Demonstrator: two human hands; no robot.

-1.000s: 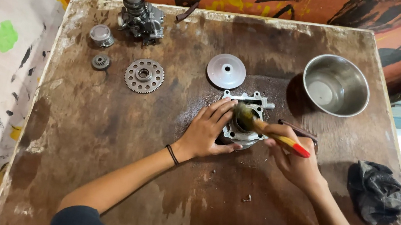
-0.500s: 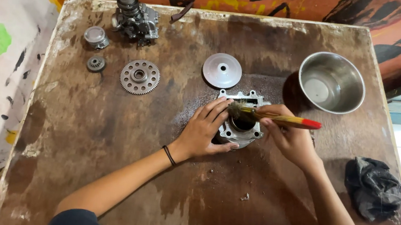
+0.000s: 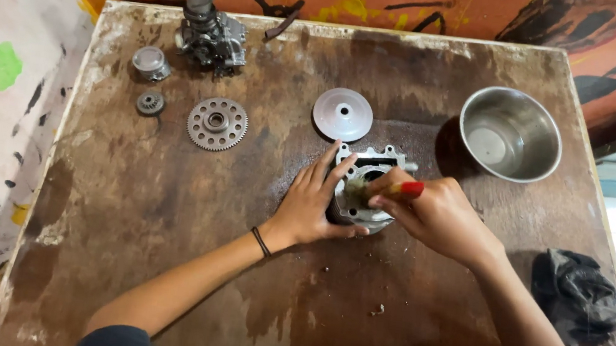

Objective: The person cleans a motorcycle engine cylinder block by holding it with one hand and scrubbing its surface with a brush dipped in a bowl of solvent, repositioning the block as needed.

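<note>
Steel bowl (image 3: 509, 134), toothed gear (image 3: 217, 124), metal disc (image 3: 342, 113), black rag (image 3: 576, 295) (crumpled) on wooden table (image 3: 125, 214)

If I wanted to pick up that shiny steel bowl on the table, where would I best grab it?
Grip the steel bowl by its rolled rim, coming straight down from above. It stands upright with its mouth open, so the rim is exposed all round. The near-left edge sits closest to the right hand, though the far and right edges have more free table around them. Its smooth, sloping walls would probably slip.
</note>
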